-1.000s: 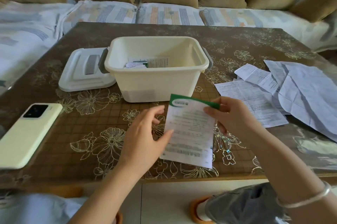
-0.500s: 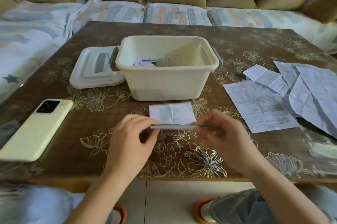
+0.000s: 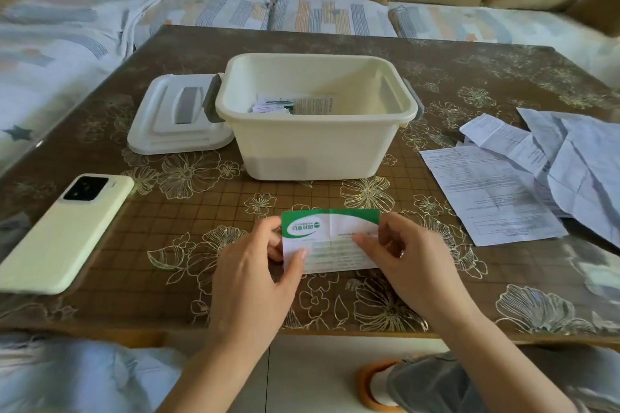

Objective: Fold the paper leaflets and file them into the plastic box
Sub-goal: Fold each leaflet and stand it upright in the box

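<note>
Glossy table (image 3: 141,265); smooth plastic box (image 3: 312,147); paper leaflet (image 3: 330,238).

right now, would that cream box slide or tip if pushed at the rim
Probably slides: the box looks wide and squat. Only a few leaflets lie inside, so likely light. The table looks glossy, so it may skid.

One wide-angle camera, worn on the head, sits close above the near edge of the counter (image 3: 201,211) and looks forward and down across it toward the sofa (image 3: 328,16) at the far side.
</note>
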### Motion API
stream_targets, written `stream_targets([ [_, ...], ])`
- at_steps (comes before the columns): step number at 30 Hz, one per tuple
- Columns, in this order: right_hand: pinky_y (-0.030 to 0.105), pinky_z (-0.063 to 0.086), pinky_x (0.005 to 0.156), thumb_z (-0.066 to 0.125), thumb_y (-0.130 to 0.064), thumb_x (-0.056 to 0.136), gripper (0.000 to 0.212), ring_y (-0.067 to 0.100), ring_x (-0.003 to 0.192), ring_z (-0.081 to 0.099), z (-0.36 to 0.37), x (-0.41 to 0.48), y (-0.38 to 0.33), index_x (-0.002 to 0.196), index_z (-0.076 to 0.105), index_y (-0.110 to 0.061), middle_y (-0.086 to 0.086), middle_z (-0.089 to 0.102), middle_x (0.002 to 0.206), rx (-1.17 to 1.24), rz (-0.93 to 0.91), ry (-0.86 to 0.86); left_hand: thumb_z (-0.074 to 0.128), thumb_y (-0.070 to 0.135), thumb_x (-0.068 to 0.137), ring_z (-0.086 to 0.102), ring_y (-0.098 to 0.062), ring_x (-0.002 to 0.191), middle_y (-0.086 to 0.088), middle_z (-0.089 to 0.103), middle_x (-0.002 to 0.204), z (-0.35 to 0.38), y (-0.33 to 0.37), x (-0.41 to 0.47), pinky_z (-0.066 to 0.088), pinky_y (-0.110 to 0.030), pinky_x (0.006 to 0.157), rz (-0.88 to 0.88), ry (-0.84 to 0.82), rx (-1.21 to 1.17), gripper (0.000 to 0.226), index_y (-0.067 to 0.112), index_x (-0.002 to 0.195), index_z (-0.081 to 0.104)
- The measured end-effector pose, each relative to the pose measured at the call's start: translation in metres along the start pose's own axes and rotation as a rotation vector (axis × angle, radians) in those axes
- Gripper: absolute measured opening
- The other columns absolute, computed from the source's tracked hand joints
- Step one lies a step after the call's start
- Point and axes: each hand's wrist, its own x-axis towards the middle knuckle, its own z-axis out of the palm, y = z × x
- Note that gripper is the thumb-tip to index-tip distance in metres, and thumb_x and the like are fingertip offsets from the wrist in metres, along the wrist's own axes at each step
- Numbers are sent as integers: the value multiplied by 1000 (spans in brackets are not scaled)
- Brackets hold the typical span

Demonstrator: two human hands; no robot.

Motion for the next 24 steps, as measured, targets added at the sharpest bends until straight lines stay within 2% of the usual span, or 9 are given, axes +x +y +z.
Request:
stream_targets([
  [3,28,43,46,63,-51,83,35,6,53,49,6,3,-1,67,37,-35,-12,54,60,-128,3,0,79,23,77,55,-3,71,18,60,79,2,2,-1,50,-34,70,-8,-1,32,48,18,119,57],
  [6,26,45,47,65,-51,83,23,5,56,52,8,3,-3,84,48,-35,-15,56,65,-197,-4,9,79,21,76,55,-4,71,18,61,83,1,2,-2,51,-31,70,6,-15,59,55,17,125,55],
  [9,18,37,48,66,-52,82,29,3,61,51,10,2,-3,98,57,-30,-19,57,72,-248,4,33,78,22,76,55,-3,70,14,62,98,3,0,-3,53,-31,70,12,-10,57,58,17,128,54],
  [13,14,32,49,66,-53,82,45,2,69,50,11,-1,-7,117,51,-29,-20,60,89,-268,8,52,70,27,79,53,-4,71,5,52,124,2,0,-2,54,-31,69,34,7,55,53,18,129,53],
  [17,11,29,52,69,-48,81,60,4,70,47,10,-4,-8,131,42,-29,-23,48,87,-219,12,59,70,23,84,57,-10,83,10,58,122,4,-3,-1,52,-36,77,112,-22,111,32,24,116,65],
  [20,12,31,51,73,-40,80,56,4,69,48,9,-5,-7,128,48,-26,-20,46,89,-228,-50,84,65,25,86,57,-12,86,14,64,117,4,-6,0,52,-37,74,166,-53,165,25,26,110,71],
  [22,17,42,52,70,-39,80,40,6,82,53,8,-4,-7,117,58,-25,-14,51,101,-254,-197,87,69,22,86,57,-13,85,13,65,118,3,-7,2,50,-34,73,181,-89,191,25,26,111,72],
  [24,25,49,67,64,-45,82,29,10,100,54,9,-2,-3,104,66,-26,-11,57,114,-241,-359,36,71,23,84,57,-14,86,11,63,119,2,-8,3,49,-32,73,186,-132,212,30,26,113,71],
])
